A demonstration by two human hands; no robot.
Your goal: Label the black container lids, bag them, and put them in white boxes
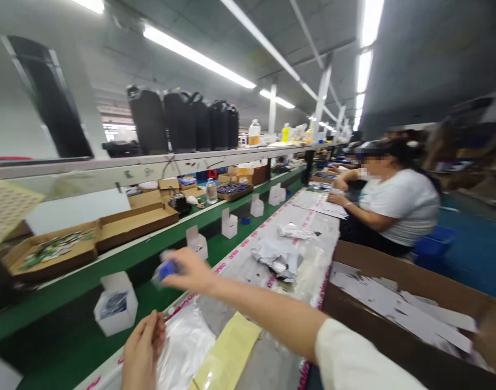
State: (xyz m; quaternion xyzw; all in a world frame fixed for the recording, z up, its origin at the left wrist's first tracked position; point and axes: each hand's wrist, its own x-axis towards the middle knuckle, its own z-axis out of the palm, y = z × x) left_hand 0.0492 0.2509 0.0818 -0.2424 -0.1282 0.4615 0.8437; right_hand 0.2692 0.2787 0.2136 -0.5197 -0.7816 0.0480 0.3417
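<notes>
A white sleeve (353,352) fills the bottom right of the frame, and from it the right forearm crosses to the centre left, where the right hand (194,271) has its grip closed around a blue item (169,269), blurred, with something clear about it. That item is above the green belt (150,244), between the nearest white box (127,313) at lower left and the next white box (201,252) nearer the middle; whether it touches the belt I cannot tell. The step in hand looks to be handling this item among the boxes, and such a move calls for a steady grip and room beside their raised flaps. The left hand (144,346), at bottom centre left, has its fingers drawn together beside the clear bags (186,344); whether its grip holds anything I cannot tell. A blue packet (114,304) sits inside the nearest box. The bags and a yellow sheet (231,352) lie on the surface (240,264) at bottom centre, with silver wrappers (278,257) further up; the forearm passes over this clutter. At lower right, a cardboard box (353,333) contains white card pieces (402,309), with a co-worker (410,208) seated beyond it. A shelf (150,168) with black jugs (178,122) spans the upper left.
</notes>
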